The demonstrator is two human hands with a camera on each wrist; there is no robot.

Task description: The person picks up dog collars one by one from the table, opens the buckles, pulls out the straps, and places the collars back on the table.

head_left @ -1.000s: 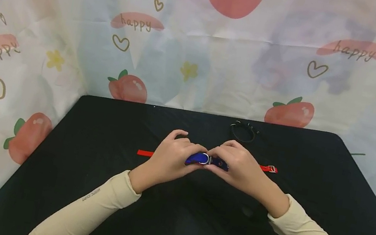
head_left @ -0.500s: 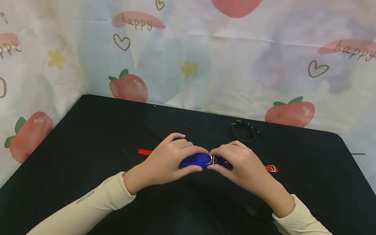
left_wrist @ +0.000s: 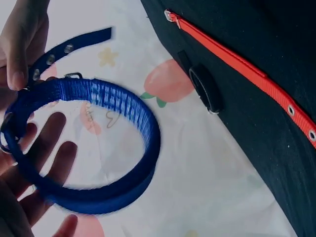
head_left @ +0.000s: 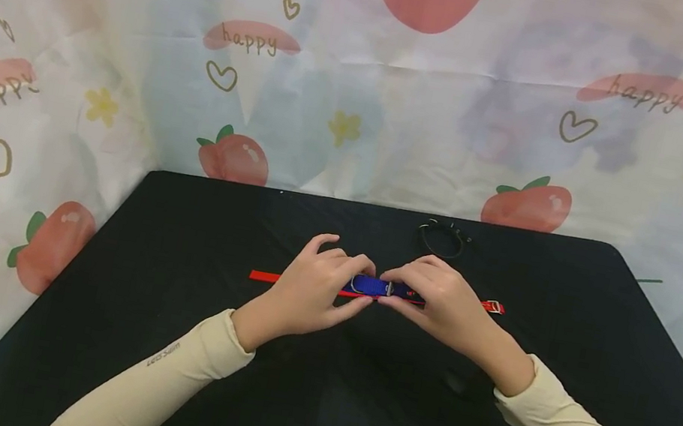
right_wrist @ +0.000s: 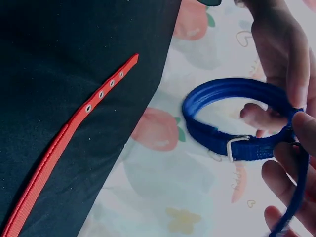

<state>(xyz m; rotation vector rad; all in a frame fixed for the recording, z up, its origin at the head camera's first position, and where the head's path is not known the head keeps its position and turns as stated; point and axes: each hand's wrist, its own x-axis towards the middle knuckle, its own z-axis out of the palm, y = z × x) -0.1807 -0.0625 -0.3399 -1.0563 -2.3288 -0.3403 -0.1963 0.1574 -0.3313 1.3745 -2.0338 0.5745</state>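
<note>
A blue pet collar (head_left: 373,285) hangs between the two hands, its strap bent into a loop (left_wrist: 152,138). My left hand (head_left: 308,287) pinches the collar near its metal D-ring, with the other fingers spread. My right hand (head_left: 443,296) pinches the collar's strap close to the buckle with thumb and forefinger. A free strap end with metal eyelets (left_wrist: 51,59) sticks out past the right hand in the left wrist view. A metal ring (right_wrist: 231,148) shows on the band in the right wrist view. The fingertips hide part of the buckle.
Behind the hands, a red collar (head_left: 264,277) lies straight across the black table (head_left: 307,405), its metal buckle (head_left: 492,307) at the right end. A black collar (head_left: 442,240) lies looped near the far edge. A printed cloth (head_left: 397,131) hangs behind the table.
The blue collar has turned between my hands: its D-ring now sits further left, apart from the buckle. My left fingers opened a little wider, then closed in again. The right hand has shifted slightly right.
</note>
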